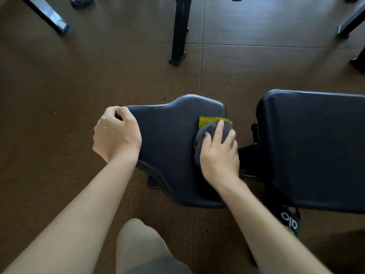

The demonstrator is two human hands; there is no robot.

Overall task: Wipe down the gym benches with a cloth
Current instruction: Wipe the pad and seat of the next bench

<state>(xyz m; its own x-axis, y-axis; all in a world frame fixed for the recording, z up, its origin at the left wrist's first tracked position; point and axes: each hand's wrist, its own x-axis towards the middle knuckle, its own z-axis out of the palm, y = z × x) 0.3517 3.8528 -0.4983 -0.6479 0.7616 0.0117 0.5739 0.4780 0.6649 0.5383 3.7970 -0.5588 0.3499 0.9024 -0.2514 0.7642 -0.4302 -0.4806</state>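
Observation:
A black padded bench seat (169,139) lies in the middle of the head view, with the longer black back pad (312,147) to its right across a gap. My left hand (116,135) grips the seat's left end, fingers curled over the edge. My right hand (220,155) presses a bunched grey cloth with a yellow-green edge (212,127) onto the seat's right end, fingers spread over the cloth.
Brown rubber floor tiles surround the bench. Black metal frame legs stand at the back: one at centre (179,36), one at left (49,14), others at right (349,26). A black strap with white letters (290,222) hangs under the back pad. My knee (138,244) is below.

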